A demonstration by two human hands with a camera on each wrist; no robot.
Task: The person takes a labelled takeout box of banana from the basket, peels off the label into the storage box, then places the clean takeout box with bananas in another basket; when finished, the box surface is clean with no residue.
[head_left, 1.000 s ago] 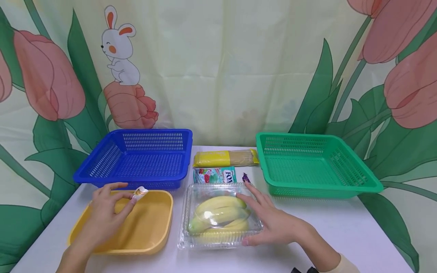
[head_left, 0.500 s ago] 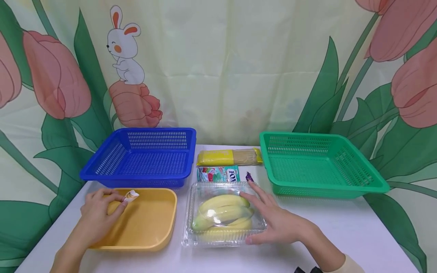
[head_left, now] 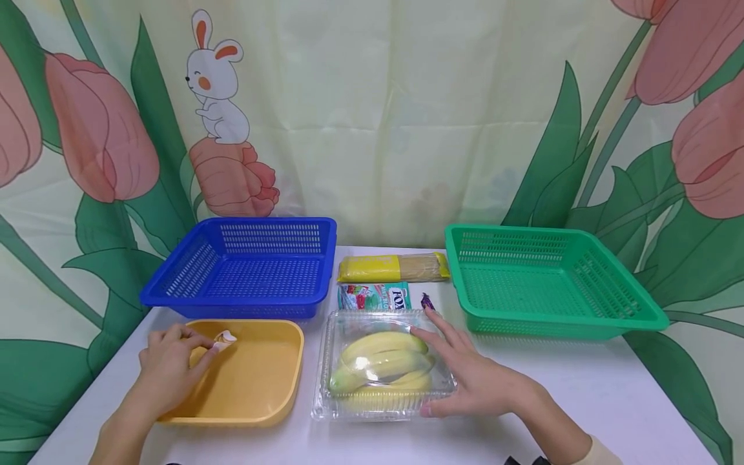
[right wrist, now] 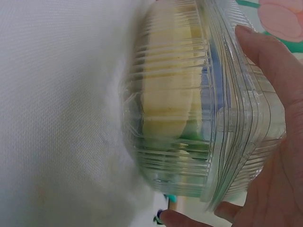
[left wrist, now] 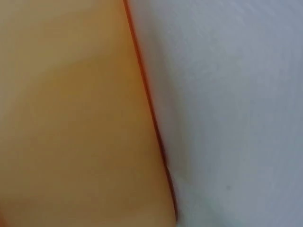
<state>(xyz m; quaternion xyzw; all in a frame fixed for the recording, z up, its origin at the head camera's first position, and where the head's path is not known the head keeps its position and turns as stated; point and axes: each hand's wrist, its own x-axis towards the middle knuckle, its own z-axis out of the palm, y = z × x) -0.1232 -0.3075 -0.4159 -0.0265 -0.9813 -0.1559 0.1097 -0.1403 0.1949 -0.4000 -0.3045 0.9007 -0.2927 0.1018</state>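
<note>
My left hand (head_left: 210, 346) pinches a small white and orange wrapped piece (head_left: 224, 336) between thumb and fingertips, low over the far left corner of the yellow tray (head_left: 287, 381). The left wrist view shows only the yellow tray (left wrist: 71, 118) wall and the white table (left wrist: 227, 94). A clear plastic clamshell box (head_left: 349, 321) with bananas (head_left: 378, 361) inside sits right of the tray. My right hand (head_left: 450, 371) holds the box's right end, fingers over the lid and thumb at the front corner. Up close, the fingers (right wrist: 255, 42) wrap the ribbed box (right wrist: 189, 118).
An empty blue basket (head_left: 238, 271) stands behind the tray, an empty green basket (head_left: 546, 284) at the right. Between them lie a spaghetti pack (head_left: 392, 267), a teal packet (head_left: 374, 297) and a small purple piece (head_left: 427, 301). A tulip-print curtain hangs behind the table (head_left: 581, 400).
My left hand has drawn back and down with the small wrapped piece, toward the tray's far left corner. The right hand stays on the banana box.
</note>
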